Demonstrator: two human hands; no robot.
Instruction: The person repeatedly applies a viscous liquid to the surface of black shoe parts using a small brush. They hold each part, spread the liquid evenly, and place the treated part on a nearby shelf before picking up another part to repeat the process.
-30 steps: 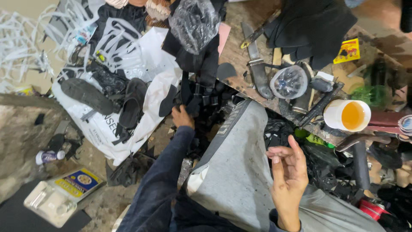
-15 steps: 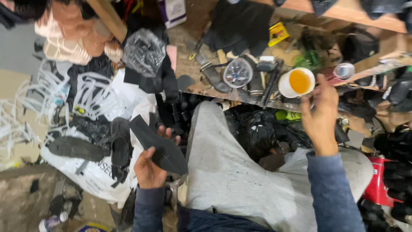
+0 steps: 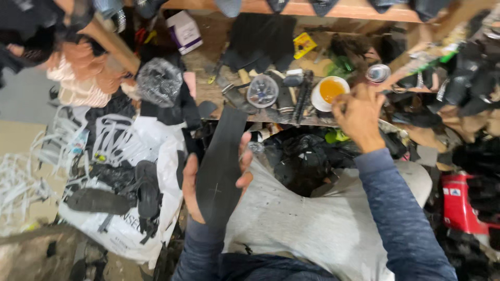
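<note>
Fingers (image 3: 245, 158) around black sole (image 3: 219, 166).

Cluttered shoe-repair workshop, wooden workbench (image 3: 219, 96) strewn with tools, glue pot (image 3: 330, 91), black soles (image 3: 99, 200) heaped on the floor

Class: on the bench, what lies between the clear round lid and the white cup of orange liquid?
Head view: dark hand tools lie between clear round lid and white cup.
</note>
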